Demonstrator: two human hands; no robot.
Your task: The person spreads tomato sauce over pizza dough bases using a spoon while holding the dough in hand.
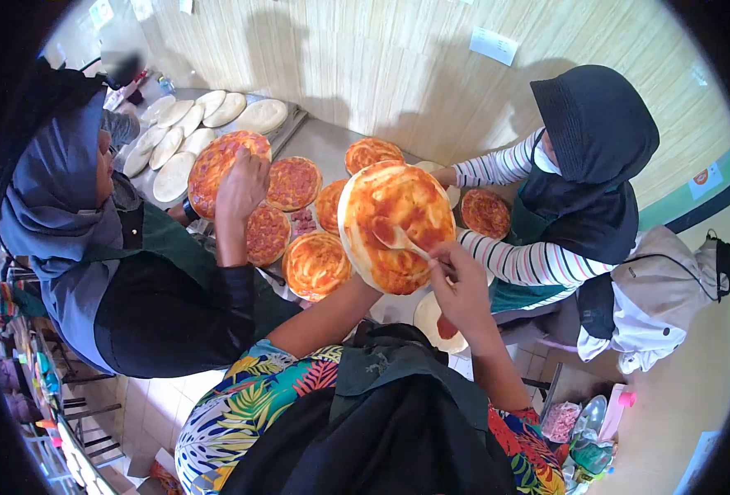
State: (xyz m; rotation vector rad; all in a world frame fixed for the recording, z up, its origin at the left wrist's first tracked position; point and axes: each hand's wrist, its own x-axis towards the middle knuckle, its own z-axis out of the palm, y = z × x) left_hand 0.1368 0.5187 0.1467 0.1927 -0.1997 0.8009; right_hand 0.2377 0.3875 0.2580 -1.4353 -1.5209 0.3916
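Note:
A round pizza base (386, 202) spread with red sauce is held up in front of me. My left forearm reaches beneath it, and the base hides my left hand, which supports it from below. My right hand (461, 285) is closed around the handle of a spoon (400, 241). The spoon's bowl rests on the sauce near the middle of the base. Below my right hand lies a pale base (431, 318) with a dab of sauce, partly covered by my wrist.
Several sauced bases, one (317, 264) close by, lie on the metal table (328, 136). Plain bases (190, 120) cluster at the far left. A co-worker on the left holds a topped pizza (216, 177); another person (538, 198) in striped sleeves stands at right. A bag of pink bits (560, 421) sits lower right.

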